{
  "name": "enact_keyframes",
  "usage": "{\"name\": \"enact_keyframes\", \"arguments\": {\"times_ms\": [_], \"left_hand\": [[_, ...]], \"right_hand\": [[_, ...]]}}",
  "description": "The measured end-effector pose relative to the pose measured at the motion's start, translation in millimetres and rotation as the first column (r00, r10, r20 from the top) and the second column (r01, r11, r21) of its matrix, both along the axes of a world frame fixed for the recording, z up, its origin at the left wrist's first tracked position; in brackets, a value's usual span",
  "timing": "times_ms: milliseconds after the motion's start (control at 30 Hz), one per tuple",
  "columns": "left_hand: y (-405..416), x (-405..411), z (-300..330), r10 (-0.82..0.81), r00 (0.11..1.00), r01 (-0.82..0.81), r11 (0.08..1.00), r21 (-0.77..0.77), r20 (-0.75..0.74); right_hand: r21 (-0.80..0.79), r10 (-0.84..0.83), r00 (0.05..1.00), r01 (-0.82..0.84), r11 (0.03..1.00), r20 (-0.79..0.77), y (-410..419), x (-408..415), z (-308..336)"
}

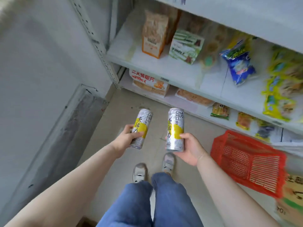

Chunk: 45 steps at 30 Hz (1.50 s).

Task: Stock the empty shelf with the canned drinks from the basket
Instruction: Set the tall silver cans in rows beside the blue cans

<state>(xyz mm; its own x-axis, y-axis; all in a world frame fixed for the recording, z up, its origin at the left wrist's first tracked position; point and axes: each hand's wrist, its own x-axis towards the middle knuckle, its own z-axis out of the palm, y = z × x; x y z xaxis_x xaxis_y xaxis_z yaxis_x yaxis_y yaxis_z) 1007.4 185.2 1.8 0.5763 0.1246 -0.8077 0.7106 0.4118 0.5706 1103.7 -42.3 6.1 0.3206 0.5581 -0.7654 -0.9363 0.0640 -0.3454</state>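
Note:
My left hand (126,139) grips a tall silver-and-yellow drink can (142,123), tilted a little to the right. My right hand (191,149) grips a second can of the same kind (175,128), held nearly upright. Both cans hang above the tiled floor in front of my legs. The red plastic basket (246,163) stands on the floor to the right, below the shelves; I see no cans inside it from here. The white shelf (164,76) to the upper right carries snack bags.
Snack packs fill the shelves: an orange bag (154,35), a green-white bag (186,46), a blue bag (239,63), yellow bags (282,82). A cardboard box (293,199) sits at the right edge. A grey wall and skirting run along the left.

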Motion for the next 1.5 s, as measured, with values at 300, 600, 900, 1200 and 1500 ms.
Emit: {"name": "enact_keyframes", "arguments": {"times_ms": [300,600,900,1200,1500], "left_hand": [[-4,52,155,0.024,0.942,-0.021,1.000,-0.015,0.336],[-36,110,224,-0.057,0.845,0.018,0.997,0.079,0.532],[-41,161,261,-0.003,0.787,-0.049,0.997,0.067,0.616],[4,254,289,-0.114,0.769,-0.013,0.981,0.193,0.629],[46,360,295,-0.282,0.702,0.080,0.944,0.321,0.654]], "right_hand": [[0.130,-0.083,0.914,0.033,0.991,0.398,-1,21,156],[0.118,-0.114,0.772,0.051,0.992,0.625,-34,78,233],[0.174,-0.153,0.767,0.056,0.983,0.623,-37,127,257],[0.110,-0.203,0.713,0.175,0.978,0.671,0,208,275],[0.007,-0.210,0.495,0.381,0.925,0.843,37,297,288]]}}
